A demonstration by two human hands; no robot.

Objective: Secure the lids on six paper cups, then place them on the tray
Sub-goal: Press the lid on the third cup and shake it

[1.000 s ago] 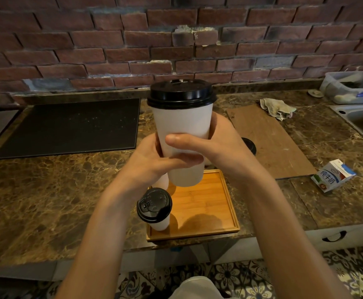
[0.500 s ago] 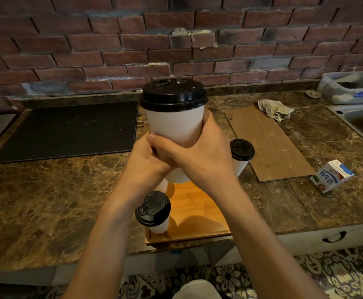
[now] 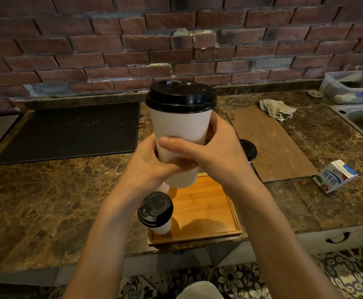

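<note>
Left hand and right hand each wrap their grip round the lower half of a white paper cup with black plastic lid, upright in the air above the square bamboo tray, towards its far side. Best lowered straight onto bare wood, clear of the lidded white cup at its near left corner, without squeezing.

White cup, black lid, veined brown counter.
</note>
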